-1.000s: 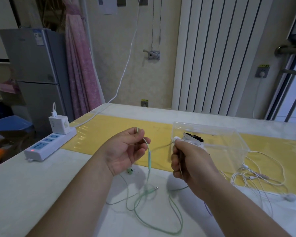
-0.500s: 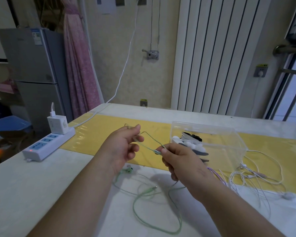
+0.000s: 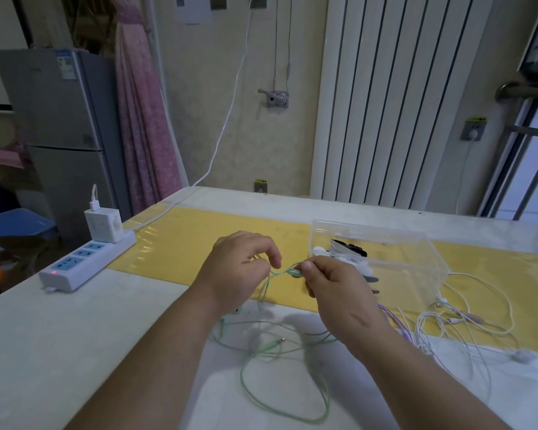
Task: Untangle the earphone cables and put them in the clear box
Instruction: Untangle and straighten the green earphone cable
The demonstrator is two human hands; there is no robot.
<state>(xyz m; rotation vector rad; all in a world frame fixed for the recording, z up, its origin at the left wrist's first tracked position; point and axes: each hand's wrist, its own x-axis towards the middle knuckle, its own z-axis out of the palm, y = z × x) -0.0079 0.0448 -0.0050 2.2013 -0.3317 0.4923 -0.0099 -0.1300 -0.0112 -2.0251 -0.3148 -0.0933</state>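
Fingers of both hands pinch green earphone cable above table; no readable writing.

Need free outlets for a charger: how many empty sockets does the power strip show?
3, in a row along the power strip toward its near end; the far-end socket holds a white charger.

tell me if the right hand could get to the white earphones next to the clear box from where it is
Probably yes. The white earphones lie in the open on the table, right of the right hand, with nothing over them. But its fingers are pinching the green earphone cable, which would need releasing first.
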